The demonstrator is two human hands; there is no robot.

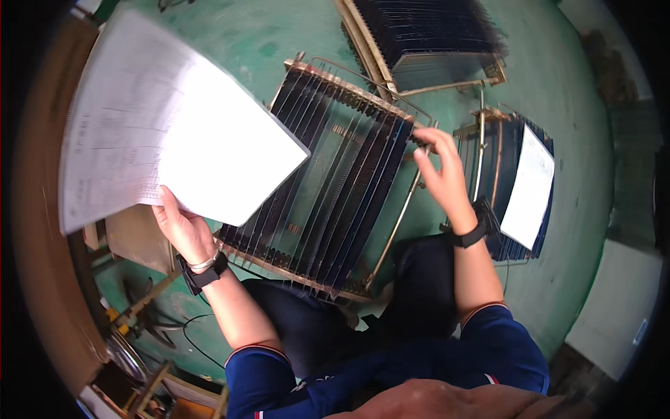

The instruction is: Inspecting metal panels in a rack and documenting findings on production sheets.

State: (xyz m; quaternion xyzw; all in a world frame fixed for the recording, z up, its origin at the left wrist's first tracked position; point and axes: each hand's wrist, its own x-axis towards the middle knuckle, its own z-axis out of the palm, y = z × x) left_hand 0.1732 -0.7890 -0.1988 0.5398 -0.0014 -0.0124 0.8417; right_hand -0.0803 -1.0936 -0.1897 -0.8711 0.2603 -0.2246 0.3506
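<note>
My left hand (pixel 183 229) grips a large white printed sheet (pixel 216 133) by its near edge, thumb on top. The sheet is bent, its right part brightly lit, and it covers the left side of a slotted rack (pixel 363 93). Thin dark panels (pixel 373 202) stand on edge in that rack, in front of my knees; some look see-through. Over the rack's far right corner is my right hand (pixel 444 174), thumb and fingers apart with nothing between them. Its fingertips are close to the last panel; whether they touch it I cannot tell.
Behind stands another rack of dark panels (pixel 433 24). To the right is a third rack (pixel 492 160) with a white sheet (pixel 530 188) lying on it. A metal rod (pixel 398 227) runs beside the near rack. At lower left are a wheel (pixel 125 356) and wooden frames (pixel 167 391) on the green floor.
</note>
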